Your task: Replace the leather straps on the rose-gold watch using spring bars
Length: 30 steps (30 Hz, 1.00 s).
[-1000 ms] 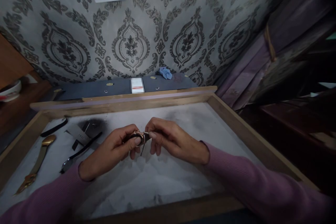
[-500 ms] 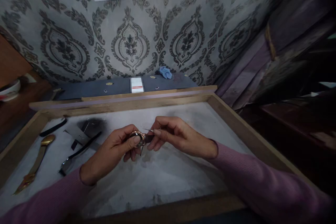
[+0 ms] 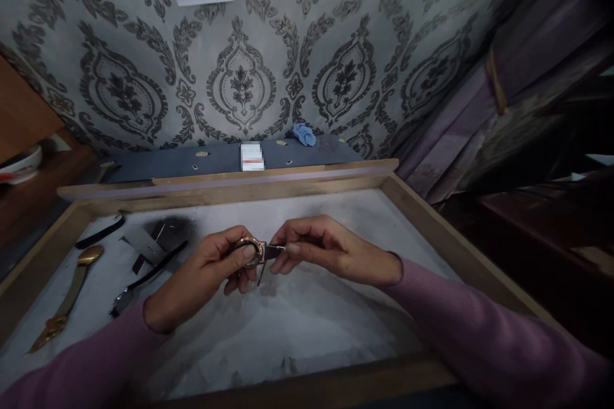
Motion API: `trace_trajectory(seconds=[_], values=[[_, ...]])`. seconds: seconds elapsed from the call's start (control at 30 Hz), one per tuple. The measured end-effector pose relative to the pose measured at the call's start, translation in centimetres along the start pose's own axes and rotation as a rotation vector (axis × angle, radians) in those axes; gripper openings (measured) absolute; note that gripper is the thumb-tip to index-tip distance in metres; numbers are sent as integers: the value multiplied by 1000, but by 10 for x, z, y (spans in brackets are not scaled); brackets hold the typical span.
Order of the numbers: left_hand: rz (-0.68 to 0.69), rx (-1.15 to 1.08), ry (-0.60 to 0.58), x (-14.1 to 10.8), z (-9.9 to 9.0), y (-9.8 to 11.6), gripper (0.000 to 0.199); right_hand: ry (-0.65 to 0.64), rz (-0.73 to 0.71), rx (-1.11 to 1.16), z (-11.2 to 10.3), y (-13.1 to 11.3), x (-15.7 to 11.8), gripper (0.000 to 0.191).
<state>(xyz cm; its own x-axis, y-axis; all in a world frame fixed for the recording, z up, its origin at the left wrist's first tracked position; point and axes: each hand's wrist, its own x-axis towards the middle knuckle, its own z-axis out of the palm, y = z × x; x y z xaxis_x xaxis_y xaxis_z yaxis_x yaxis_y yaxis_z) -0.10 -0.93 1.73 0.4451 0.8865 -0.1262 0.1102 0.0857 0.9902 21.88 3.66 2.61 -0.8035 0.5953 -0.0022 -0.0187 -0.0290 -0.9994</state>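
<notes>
The watch (image 3: 259, 249) is held above the middle of the shallow tray, its case between thumb and fingers of the left hand (image 3: 211, 271), the thumb lying across the face. The right hand (image 3: 329, 252) pinches a slim pointed tool (image 3: 275, 247) between thumb and forefinger. Relative to the preceding view, the tool tip has dropped from just above the watch to the level of the dark strap (image 3: 271, 254), and now points at the joint between strap and case; the left-hand grip is unchanged. This change appears to bring the tool back to its working point at the joint. Contact between tip and joint cannot be confirmed in this dim light. The white-bottomed tray (image 3: 425, 230) has wooden walls. To the left on its floor lie a gold-coloured watch (image 3: 75, 287), a dark-strapped watch (image 3: 160, 266) and a black strap (image 3: 102, 234). Beyond the far wall rests a blue cloth (image 3: 304, 135).
</notes>
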Motion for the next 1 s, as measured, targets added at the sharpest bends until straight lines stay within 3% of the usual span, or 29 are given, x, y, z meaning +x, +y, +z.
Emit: trace_trajectory(seconds=[1.0], values=[[40, 148, -21, 0, -2, 4, 22, 10, 32, -50, 0, 2, -1, 35]])
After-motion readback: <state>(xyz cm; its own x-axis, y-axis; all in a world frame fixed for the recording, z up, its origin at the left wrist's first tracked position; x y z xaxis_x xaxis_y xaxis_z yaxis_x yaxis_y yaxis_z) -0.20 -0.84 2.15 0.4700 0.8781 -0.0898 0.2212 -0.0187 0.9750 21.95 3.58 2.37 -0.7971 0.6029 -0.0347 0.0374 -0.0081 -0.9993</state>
